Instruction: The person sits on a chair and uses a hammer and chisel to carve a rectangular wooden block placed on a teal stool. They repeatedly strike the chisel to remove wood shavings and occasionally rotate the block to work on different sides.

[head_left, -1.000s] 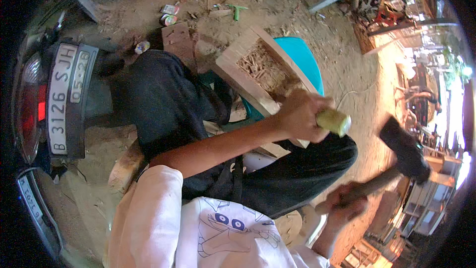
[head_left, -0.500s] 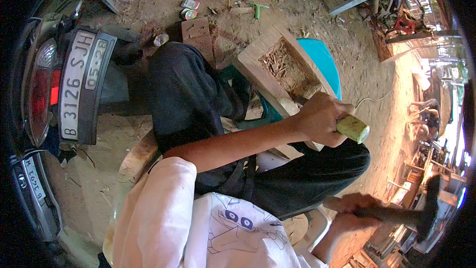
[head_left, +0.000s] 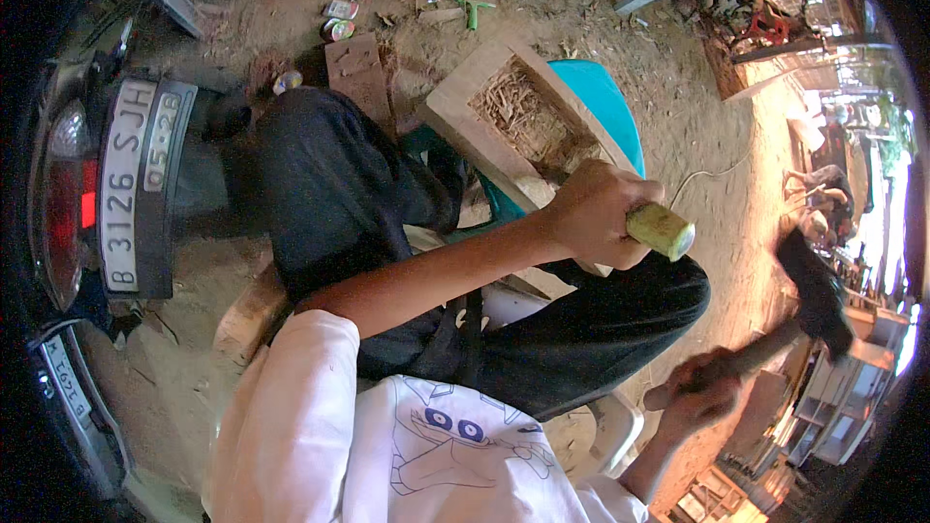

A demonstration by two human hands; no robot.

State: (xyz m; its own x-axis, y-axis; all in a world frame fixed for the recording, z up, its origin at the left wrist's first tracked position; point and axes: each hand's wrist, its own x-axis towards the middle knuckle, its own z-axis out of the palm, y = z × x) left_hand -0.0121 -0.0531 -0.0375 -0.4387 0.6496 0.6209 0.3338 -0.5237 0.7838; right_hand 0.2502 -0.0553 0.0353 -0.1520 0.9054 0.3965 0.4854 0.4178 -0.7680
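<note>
My left hand (head_left: 593,214) grips a chisel by its pale green handle (head_left: 661,230), its tip down in a hollowed wooden block (head_left: 516,126) full of shavings. The block leans on a turquoise plastic stool (head_left: 605,107) between my knees. My right hand (head_left: 699,395) holds a hammer by its wooden shaft; the dark head (head_left: 816,291) is raised at the right, apart from the chisel handle and blurred. I sit in dark trousers and a white shirt.
A motorbike's rear with a tail light (head_left: 66,203) and number plate (head_left: 131,186) stands close on my left. The dirt ground ahead holds wood chips, a small brown board (head_left: 358,73) and cans (head_left: 337,19). Wooden furniture pieces (head_left: 833,378) stack at the right.
The hammer swung back and low to the right half a second ago and now comes up toward the chisel handle. My left hand stays on the chisel in the block.
</note>
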